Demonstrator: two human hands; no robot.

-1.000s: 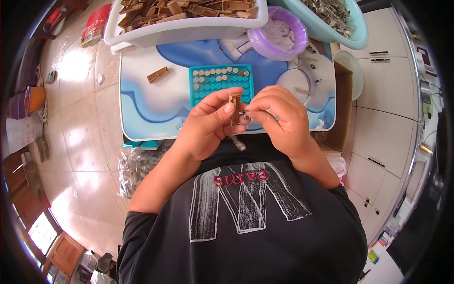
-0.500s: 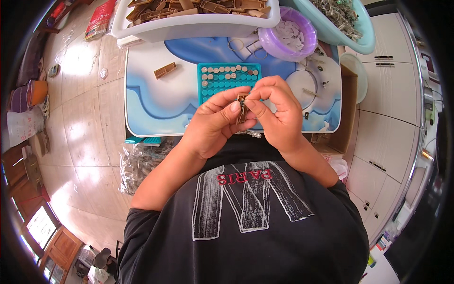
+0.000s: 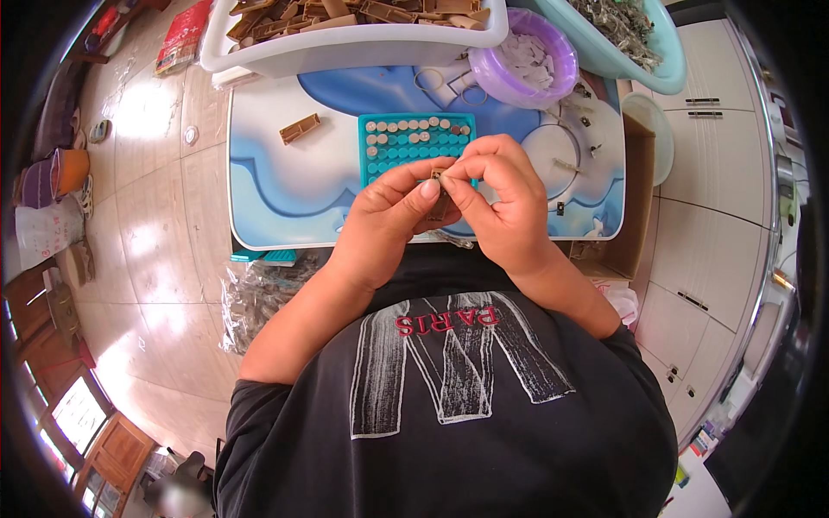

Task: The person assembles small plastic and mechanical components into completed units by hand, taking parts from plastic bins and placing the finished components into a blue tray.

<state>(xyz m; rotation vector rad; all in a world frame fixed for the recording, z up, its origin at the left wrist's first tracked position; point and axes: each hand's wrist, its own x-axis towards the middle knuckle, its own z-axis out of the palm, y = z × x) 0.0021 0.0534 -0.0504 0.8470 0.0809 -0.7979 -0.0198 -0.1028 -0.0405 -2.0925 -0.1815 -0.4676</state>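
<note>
Pinched between the fingertips of both your hands is a small brown part [image 3: 438,183], held just above the near edge of the low blue-and-white table [image 3: 276,190]. Your left hand [image 3: 389,216] closes thumb and forefinger on it from the left, and your right hand [image 3: 501,203] presses its curled fingers on it from the right; most of the part is hidden by them. Just beyond your knuckles lies a teal tray [image 3: 414,142] with rows of round holes, its far rows filled with grey pieces. A loose brown piece [image 3: 300,129] lies left of the tray. Farther back stand a white bin [image 3: 363,39] of brown pieces and a purple bowl [image 3: 527,65].
</note>
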